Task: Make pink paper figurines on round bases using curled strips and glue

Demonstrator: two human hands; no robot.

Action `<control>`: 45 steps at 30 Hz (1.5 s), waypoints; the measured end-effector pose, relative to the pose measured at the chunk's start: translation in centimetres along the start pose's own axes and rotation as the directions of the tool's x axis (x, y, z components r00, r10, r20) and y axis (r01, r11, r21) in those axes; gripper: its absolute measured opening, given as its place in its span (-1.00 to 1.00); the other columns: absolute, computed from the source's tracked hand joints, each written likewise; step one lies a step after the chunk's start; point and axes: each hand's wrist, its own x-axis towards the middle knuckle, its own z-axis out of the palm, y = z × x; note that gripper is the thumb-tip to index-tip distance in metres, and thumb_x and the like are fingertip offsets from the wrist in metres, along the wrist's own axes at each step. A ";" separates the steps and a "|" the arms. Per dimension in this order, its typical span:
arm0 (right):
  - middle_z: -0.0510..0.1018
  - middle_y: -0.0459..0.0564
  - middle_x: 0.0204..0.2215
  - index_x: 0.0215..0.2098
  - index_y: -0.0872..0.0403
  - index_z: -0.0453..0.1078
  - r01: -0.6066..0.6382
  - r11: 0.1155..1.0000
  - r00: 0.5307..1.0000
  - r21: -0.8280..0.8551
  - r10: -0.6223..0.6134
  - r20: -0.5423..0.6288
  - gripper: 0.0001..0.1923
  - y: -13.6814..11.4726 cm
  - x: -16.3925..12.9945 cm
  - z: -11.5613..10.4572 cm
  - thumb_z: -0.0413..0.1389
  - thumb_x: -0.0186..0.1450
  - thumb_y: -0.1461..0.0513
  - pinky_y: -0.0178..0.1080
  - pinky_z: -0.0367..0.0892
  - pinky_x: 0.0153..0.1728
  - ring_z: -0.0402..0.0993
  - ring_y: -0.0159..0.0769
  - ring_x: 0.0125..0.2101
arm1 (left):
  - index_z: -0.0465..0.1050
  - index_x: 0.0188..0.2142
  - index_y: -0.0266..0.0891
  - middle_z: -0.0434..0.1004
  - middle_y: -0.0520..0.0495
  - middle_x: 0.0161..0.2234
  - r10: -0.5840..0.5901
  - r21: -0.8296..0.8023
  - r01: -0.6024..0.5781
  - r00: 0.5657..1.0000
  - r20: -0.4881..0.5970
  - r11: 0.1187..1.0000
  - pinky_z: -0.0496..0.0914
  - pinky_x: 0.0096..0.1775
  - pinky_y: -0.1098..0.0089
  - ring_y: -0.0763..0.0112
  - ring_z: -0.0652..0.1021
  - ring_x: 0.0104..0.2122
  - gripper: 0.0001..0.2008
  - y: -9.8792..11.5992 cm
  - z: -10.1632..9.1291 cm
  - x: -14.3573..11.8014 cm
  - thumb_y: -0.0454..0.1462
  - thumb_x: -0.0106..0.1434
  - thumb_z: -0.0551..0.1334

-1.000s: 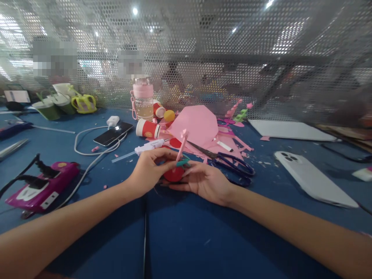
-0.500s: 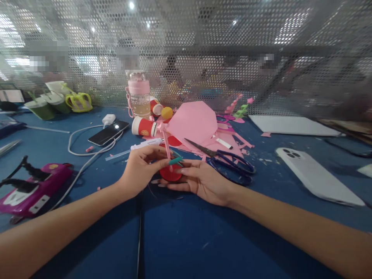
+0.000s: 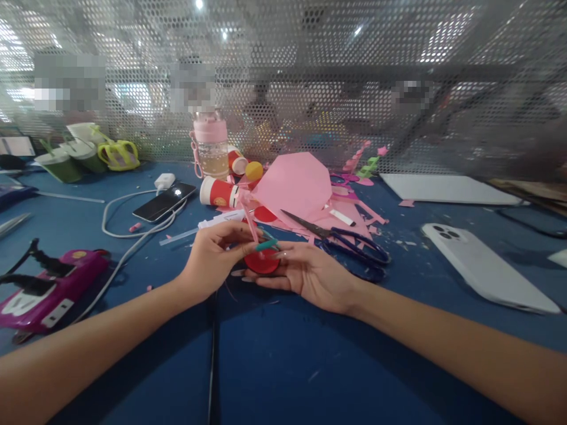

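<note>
Compared with a second ago, the slim pink stick with a knotted-looking top [image 3: 250, 219] leans to the left rather than the right, and both hands sit slightly further left in the view. Its lower end meets a round, flat red piece [image 3: 262, 263], held just above the dark blue worktop [image 3: 310, 366] between the two hands. The left hand [image 3: 212, 254] has its fingers pinched around the foot of the stick, with a small, curved teal-green piece [image 3: 267, 245] at the thumb tip; how that piece is attached cannot be told. The right hand [image 3: 316, 274] grasps the red piece from the right, some fingers running beneath it and others at its upper edge. Just beyond the right hand lie steel scissors with dark blue handles [image 3: 322, 232], their tips pointing toward a many-sided pink sheet [image 3: 295, 184] among pink scraps. Behind the left hand is a white-and-lilac glue gun [image 3: 224, 219], its translucent stick pointing left, and beyond it a red-and-white paper cup [image 3: 221, 193] lies on its side near an upright clear bottle with a pink lid [image 3: 211, 147]. Well to the right rests a white smartphone [image 3: 487, 268], camera side up.
</note>
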 end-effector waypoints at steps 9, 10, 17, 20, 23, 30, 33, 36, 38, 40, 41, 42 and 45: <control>0.57 0.08 -0.38 -0.24 0.22 0.35 0.012 1.000 1.000 0.024 -0.012 -0.024 -0.78 0.2 0.3 0.0 -0.07 0.20 0.41 -0.31 0.43 -0.29 0.53 -0.31 -0.35 | 0.42 -0.47 -0.32 0.55 -0.02 -0.49 -0.023 0.001 0.023 1.000 -0.012 1.000 0.47 -0.37 0.53 0.48 0.56 -0.45 -0.92 0.0 0.1 0.0 -0.37 -0.03 0.29; 0.57 0.08 -0.38 -0.23 0.22 0.35 0.011 1.000 1.000 0.017 -0.011 -0.023 -0.79 0.2 0.3 0.0 -0.06 0.20 0.41 -0.31 0.43 -0.28 0.53 -0.31 -0.34 | 0.42 -0.47 -0.32 0.56 -0.03 -0.48 -0.023 0.004 0.024 1.000 -0.013 1.000 0.47 -0.37 0.52 0.47 0.56 -0.45 -0.91 0.1 0.1 0.0 -0.37 -0.04 0.29; 0.57 0.07 -0.39 -0.23 0.20 0.35 0.008 1.000 0.999 0.003 -0.008 -0.037 -0.81 0.3 0.2 0.0 0.01 0.18 0.39 -0.30 0.42 -0.26 0.53 -0.31 -0.35 | 0.42 -0.49 -0.31 0.54 -0.01 -0.50 -0.038 -0.010 0.039 0.999 0.003 0.999 0.46 -0.37 0.54 0.50 0.54 -0.46 -0.93 0.2 0.2 0.0 -0.38 -0.03 0.29; 0.57 0.05 -0.40 -0.26 0.19 0.36 0.003 1.000 1.000 0.018 -0.003 -0.031 -0.82 0.2 0.2 0.0 0.03 0.16 0.39 -0.31 0.43 -0.28 0.53 -0.31 -0.35 | 0.43 -0.48 -0.32 0.54 -0.01 -0.50 -0.051 -0.005 0.051 0.998 0.024 0.999 0.45 -0.38 0.55 0.51 0.53 -0.48 -0.94 0.2 0.1 0.0 -0.38 -0.02 0.28; 0.58 0.04 -0.40 -0.27 0.19 0.38 -0.017 1.000 1.000 0.008 0.017 -0.020 -0.82 0.1 0.1 0.0 0.07 0.13 0.39 -0.31 0.42 -0.26 0.53 -0.32 -0.35 | 0.44 -0.48 -0.32 0.54 -0.01 -0.49 -0.052 0.003 0.052 0.998 0.041 0.999 0.45 -0.38 0.55 0.51 0.53 -0.47 -0.95 0.2 0.0 0.1 -0.39 -0.02 0.28; 0.58 -0.07 -0.48 -0.34 0.14 0.46 -0.011 0.996 0.996 -0.093 0.003 -0.089 -0.73 0.5 0.1 0.1 0.27 -0.06 0.35 -0.31 0.41 -0.29 0.53 -0.38 -0.44 | 0.47 -0.45 -0.30 0.56 -0.05 -0.43 -0.013 0.068 0.001 0.986 0.168 0.998 0.45 -0.38 0.51 0.45 0.54 -0.42 -0.94 0.3 0.1 -0.5 -0.36 0.01 0.26; 0.58 -0.09 -0.52 -0.40 0.14 0.48 -0.014 0.989 0.993 -0.147 -0.004 -0.120 -0.74 0.8 0.2 0.2 0.30 -0.11 0.32 -0.36 0.40 -0.33 0.52 -0.42 -0.47 | 0.49 -0.44 -0.29 0.55 -0.06 -0.45 0.007 0.115 -0.028 0.983 0.181 0.993 0.45 -0.42 0.50 0.43 0.54 -0.43 -0.94 0.4 0.1 -0.9 -0.36 0.03 0.25; 0.58 -0.08 -0.54 -0.40 0.14 0.49 -0.011 0.986 0.992 -0.169 -0.010 -0.123 -0.71 0.9 0.2 0.3 0.31 -0.15 0.29 -0.35 0.40 -0.33 0.52 -0.41 -0.49 | 0.49 -0.45 -0.28 0.55 -0.06 -0.46 0.059 0.125 -0.081 0.984 0.167 0.989 0.45 -0.38 0.47 0.42 0.54 -0.43 -0.95 0.4 0.1 -1.0 -0.36 0.03 0.26; 0.57 -0.07 -0.56 -0.39 0.14 0.50 -0.005 0.986 0.992 -0.169 -0.016 -0.125 -0.67 1.0 0.1 0.4 0.33 -0.17 0.27 -0.32 0.40 -0.34 0.51 -0.40 -0.52 | 0.50 -0.45 -0.28 0.56 -0.06 -0.46 0.092 0.120 -0.115 0.979 0.181 0.986 0.46 -0.35 0.45 0.41 0.54 -0.42 -0.94 0.5 0.1 -1.0 -0.36 0.02 0.26; 0.57 -0.06 -0.57 -0.40 0.14 0.51 0.003 0.986 0.993 -0.168 -0.023 -0.117 -0.67 1.0 0.1 0.3 0.33 -0.19 0.25 -0.30 0.41 -0.35 0.51 -0.39 -0.54 | 0.50 -0.43 -0.27 0.57 -0.06 -0.45 0.108 0.119 -0.133 0.974 0.198 0.984 0.46 -0.33 0.45 0.41 0.54 -0.42 -0.93 0.5 0.1 -1.0 -0.36 0.03 0.26; 0.57 -0.06 -0.58 -0.41 0.14 0.51 0.009 0.985 0.994 -0.170 -0.028 -0.109 -0.67 0.9 0.0 0.3 0.33 -0.19 0.24 -0.29 0.40 -0.34 0.51 -0.39 -0.54 | 0.50 -0.42 -0.27 0.57 -0.06 -0.44 0.114 0.121 -0.140 0.972 0.204 0.983 0.46 -0.33 0.45 0.41 0.54 -0.41 -0.93 0.5 0.1 -1.0 -0.36 0.03 0.26; 0.57 -0.06 -0.57 -0.40 0.13 0.51 0.015 0.985 0.995 -0.173 -0.032 -0.097 -0.67 0.9 0.0 0.3 0.33 -0.18 0.24 -0.29 0.40 -0.33 0.51 -0.39 -0.53 | 0.50 -0.42 -0.27 0.57 -0.06 -0.44 0.119 0.124 -0.147 0.971 0.207 0.981 0.46 -0.33 0.45 0.41 0.55 -0.41 -0.93 0.5 0.1 -1.0 -0.36 0.04 0.25; 0.57 -0.04 -0.55 -0.38 0.13 0.51 0.028 0.983 0.997 -0.179 -0.040 -0.063 -0.65 0.8 -0.1 0.4 0.33 -0.17 0.22 -0.25 0.39 -0.28 0.51 -0.37 -0.50 | 0.50 -0.43 -0.27 0.57 -0.06 -0.45 0.134 0.131 -0.164 0.968 0.212 0.978 0.45 -0.32 0.45 0.40 0.55 -0.40 -0.93 0.6 0.1 -1.1 -0.36 0.05 0.25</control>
